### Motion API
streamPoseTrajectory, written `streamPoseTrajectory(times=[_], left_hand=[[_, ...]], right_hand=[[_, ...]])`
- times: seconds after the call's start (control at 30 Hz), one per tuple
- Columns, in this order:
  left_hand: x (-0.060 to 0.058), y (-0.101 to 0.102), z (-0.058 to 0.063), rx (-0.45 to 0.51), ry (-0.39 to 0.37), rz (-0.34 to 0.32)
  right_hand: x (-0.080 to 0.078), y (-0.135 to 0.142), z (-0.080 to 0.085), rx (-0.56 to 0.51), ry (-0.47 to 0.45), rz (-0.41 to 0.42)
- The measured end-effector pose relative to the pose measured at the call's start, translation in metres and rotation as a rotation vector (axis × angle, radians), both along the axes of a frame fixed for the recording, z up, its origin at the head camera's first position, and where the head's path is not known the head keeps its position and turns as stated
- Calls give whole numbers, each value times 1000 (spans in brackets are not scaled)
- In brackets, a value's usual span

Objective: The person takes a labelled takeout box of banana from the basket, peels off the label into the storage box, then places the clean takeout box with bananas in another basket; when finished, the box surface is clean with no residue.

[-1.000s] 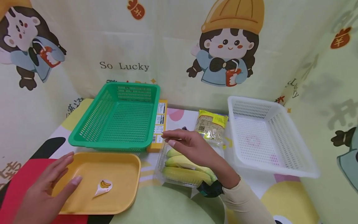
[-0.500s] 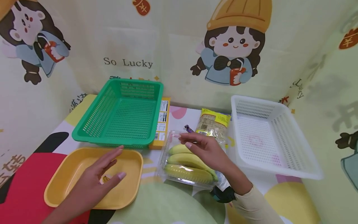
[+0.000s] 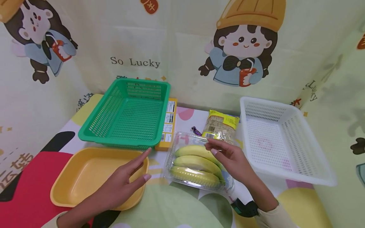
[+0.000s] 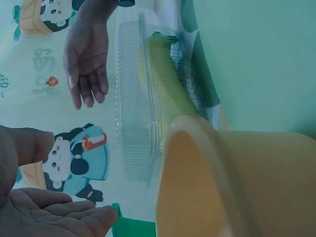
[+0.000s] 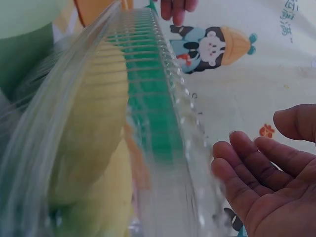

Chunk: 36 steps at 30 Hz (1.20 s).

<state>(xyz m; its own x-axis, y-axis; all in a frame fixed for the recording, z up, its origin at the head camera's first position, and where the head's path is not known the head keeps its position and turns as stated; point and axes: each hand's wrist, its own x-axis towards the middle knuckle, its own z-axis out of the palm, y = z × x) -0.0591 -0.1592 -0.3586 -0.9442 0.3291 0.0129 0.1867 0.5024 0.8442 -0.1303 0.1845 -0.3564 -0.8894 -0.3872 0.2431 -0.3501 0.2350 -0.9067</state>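
2 loosely extended hands (image 3: pixel 123 183) (image 3: pixel 234 161) hover above a patterned tabletop (image 3: pixel 165 205); cartoon-printed cloth (image 3: pixel 185 53) hangs behind.

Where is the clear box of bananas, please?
In the head view, the clear box sits right of the yellow tray and left of the white basket.

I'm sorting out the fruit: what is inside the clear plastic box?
The clear plastic box holds yellow bananas lying side by side. In the head view, the right hand covers part of them; anything beneath them is hidden.
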Motion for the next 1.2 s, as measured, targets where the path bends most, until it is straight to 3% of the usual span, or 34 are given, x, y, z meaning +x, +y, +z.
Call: streamPoseTrajectory(times=[0.3, 0.5, 0.73, 1.03, 1.2], left_hand=[[-14, 14, -9, 53, 6, -68], [-18, 23, -13, 78, 1, -75], [-21, 37, -17, 48, -79, -56], [-28, 45, -24, 76, -16, -71], [-32, 49, -28, 55, -16, -78]], right_hand=[[14, 24, -1, 46, 64, -107], [24, 36, -5, 39, 69, -152], [30, 57, -14, 71, 31, -162], [36, 61, -34, 186, 36, -59], [38, 60, -43, 200, 13, -66]])
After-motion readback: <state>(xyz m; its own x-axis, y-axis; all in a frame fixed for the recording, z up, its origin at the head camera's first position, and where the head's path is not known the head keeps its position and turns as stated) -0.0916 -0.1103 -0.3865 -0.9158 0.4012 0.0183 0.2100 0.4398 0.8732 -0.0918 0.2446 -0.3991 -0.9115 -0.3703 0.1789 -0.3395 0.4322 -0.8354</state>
